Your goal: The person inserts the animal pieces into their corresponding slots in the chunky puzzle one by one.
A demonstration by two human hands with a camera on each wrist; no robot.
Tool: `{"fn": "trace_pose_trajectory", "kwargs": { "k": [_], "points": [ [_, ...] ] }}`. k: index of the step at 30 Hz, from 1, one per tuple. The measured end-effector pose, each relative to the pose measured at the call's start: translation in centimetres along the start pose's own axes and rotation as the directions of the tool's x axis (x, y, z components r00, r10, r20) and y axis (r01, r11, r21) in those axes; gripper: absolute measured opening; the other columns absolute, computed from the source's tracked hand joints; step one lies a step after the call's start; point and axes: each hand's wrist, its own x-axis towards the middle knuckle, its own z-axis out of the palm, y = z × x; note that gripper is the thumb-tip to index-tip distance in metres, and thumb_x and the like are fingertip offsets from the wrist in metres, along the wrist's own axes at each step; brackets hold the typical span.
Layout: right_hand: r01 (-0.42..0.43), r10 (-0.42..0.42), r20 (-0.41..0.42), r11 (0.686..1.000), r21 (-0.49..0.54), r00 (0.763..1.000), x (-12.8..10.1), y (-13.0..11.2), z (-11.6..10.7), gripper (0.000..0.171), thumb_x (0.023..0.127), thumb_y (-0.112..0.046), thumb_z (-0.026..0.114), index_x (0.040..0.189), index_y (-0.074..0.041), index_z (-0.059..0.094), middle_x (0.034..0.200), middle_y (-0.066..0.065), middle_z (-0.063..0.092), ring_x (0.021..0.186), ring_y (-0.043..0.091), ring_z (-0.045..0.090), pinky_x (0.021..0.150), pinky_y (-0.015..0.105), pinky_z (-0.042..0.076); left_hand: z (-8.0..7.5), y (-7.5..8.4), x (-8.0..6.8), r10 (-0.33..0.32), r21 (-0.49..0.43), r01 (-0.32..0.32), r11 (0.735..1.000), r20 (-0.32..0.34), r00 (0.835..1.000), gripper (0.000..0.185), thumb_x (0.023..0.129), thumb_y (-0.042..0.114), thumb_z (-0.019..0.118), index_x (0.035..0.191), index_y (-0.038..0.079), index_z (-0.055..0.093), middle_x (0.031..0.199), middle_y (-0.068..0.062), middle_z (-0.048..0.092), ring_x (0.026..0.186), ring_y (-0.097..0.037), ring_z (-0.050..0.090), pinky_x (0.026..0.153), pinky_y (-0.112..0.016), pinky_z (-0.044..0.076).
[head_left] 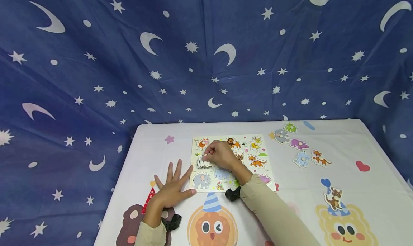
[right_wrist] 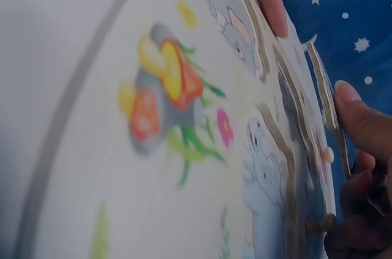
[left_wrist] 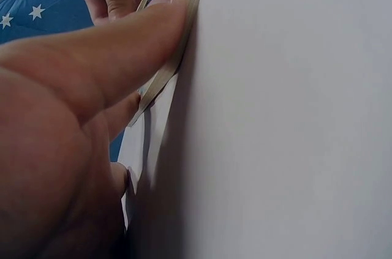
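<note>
My right hand point(head_left: 221, 155) pinches a zebra puzzle piece point(head_left: 203, 164) over the left side of the wooden animal puzzle board point(head_left: 269, 183). In the right wrist view the piece point(right_wrist: 323, 90) is tilted up on edge, just off the board's surface. My left hand point(head_left: 174, 190) lies spread at the board's lower left corner, fingers straight. Its thumb point(left_wrist: 147, 32) touches the board's wooden edge in the left wrist view. Pictures of an elephant point(head_left: 202, 181) and a blue hippo-like animal point(head_left: 221, 173) show on the board below the zebra.
Several loose animal pieces lie right of the board: a grey elephant point(head_left: 281, 136), a purple hippo point(head_left: 299, 144), a green one point(head_left: 290, 127), a blue one point(head_left: 302, 159) and a tiger point(head_left: 320, 157). A kangaroo piece point(head_left: 334, 199) lies nearer the front. A starry curtain point(head_left: 206, 70) hangs behind the table.
</note>
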Motion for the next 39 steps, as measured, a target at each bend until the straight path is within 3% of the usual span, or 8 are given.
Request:
{"fn": "trace_pose_trajectory", "kwargs": {
  "k": [19,29,39],
  "points": [
    [-0.127,0.125,-0.022,0.978,-0.163,0.992,0.2,-0.7,1.5,0.021,0.078,-0.034,0.089,0.071,-0.026,0.071,0.078,-0.010,0.060,0.067,0.006,0.053,0.062,0.026,0.044,0.0,0.0,0.0,-0.002,-0.002,0.002,1.000,0.009,1.000,0.086,0.092,0.065,0.061,0.162,0.040,0.018,0.173,-0.005,-0.015,0.156,-0.040,-0.024,0.100,-0.083,-0.024],
    [-0.130,0.130,-0.014,0.970,-0.207,0.991,0.1,-0.5,1.6,0.024,0.078,-0.039,0.088,0.071,-0.026,0.069,0.078,-0.011,0.061,0.066,0.006,0.053,0.059,0.025,0.042,0.0,0.0,0.0,-0.004,-0.003,0.004,1.000,0.010,1.000,0.086,0.092,0.066,0.061,0.162,0.039,0.019,0.173,-0.004,-0.015,0.156,-0.041,-0.024,0.100,-0.083,-0.024],
    [-0.116,0.121,0.015,0.975,-0.189,0.993,0.0,-0.5,1.3,0.024,0.079,-0.038,0.088,0.072,-0.025,0.069,0.077,-0.009,0.059,0.066,0.008,0.051,0.061,0.026,0.041,-0.1,0.1,0.0,-0.003,0.009,0.002,1.000,0.020,1.000,0.086,0.093,0.066,0.060,0.162,0.039,0.018,0.173,-0.005,-0.015,0.156,-0.041,-0.023,0.101,-0.084,-0.023]
  ]
}}
